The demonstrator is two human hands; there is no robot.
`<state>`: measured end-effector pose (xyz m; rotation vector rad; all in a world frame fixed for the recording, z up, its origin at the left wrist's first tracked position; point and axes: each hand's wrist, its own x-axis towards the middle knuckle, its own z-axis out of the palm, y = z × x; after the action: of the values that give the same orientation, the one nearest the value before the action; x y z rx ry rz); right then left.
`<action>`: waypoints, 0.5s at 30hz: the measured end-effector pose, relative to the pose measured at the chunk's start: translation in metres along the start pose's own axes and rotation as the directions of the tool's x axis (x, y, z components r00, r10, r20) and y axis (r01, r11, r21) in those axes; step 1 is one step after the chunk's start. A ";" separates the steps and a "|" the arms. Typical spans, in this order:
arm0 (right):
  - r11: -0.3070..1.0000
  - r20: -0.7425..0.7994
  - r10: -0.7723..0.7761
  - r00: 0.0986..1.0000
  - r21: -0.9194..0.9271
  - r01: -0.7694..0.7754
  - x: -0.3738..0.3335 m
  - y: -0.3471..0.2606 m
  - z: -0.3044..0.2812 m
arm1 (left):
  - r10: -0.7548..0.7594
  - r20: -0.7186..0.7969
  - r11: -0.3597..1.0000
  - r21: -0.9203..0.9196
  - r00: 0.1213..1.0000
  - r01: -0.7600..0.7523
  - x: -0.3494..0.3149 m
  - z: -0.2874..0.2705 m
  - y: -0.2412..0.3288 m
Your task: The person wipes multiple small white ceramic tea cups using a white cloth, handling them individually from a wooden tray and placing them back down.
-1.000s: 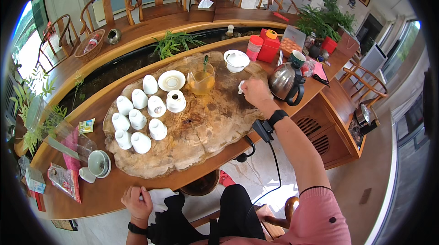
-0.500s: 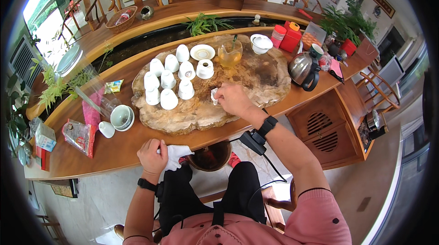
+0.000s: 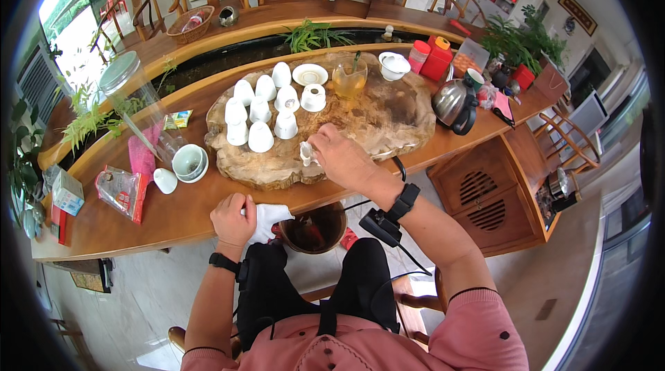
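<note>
At the far left of the long wooden counter lie a small box and a clear plastic packet with red inside, and behind them stands a tall glass jar with a metal lid. Next come a white lid and a white bowl on a saucer. The left hand rests at the counter's near edge, fingers closed over a white cloth that touches the wood. Just right of it, below the edge, sits a dark round bin. On the burl-wood tea tray a cluster of upturned white cups stands at the left end, with a white saucer and a glass pitcher of amber tea behind. The right hand is over the tray's near edge, fingers pinched on a small white teacup that hangs tilted just above the wood; the two hands are well apart. Further right are a white lidded bowl, red canisters and a steel kettle with a black handle.
</note>
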<state>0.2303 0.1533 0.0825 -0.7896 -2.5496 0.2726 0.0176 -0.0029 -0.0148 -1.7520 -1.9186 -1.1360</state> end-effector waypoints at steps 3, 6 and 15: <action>0.999 -0.059 0.009 0.998 -0.049 -0.012 -0.004 -0.002 -0.023 | -0.007 0.005 1.000 0.000 1.000 0.007 0.003 -0.001 0.005; 0.995 -0.142 0.060 0.988 -0.065 -0.070 -0.002 0.014 -0.047 | -0.024 0.008 1.000 -0.014 1.000 0.024 0.001 -0.001 0.002; 0.857 -0.327 0.449 0.832 -0.106 -0.504 0.007 0.160 -0.093 | -0.015 0.052 1.000 -0.026 0.999 0.016 0.003 -0.001 0.002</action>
<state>0.3476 0.2930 0.1162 -1.4344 -2.0848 0.0575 0.0186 -0.0016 -0.0111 -1.8004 -1.9589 -1.1368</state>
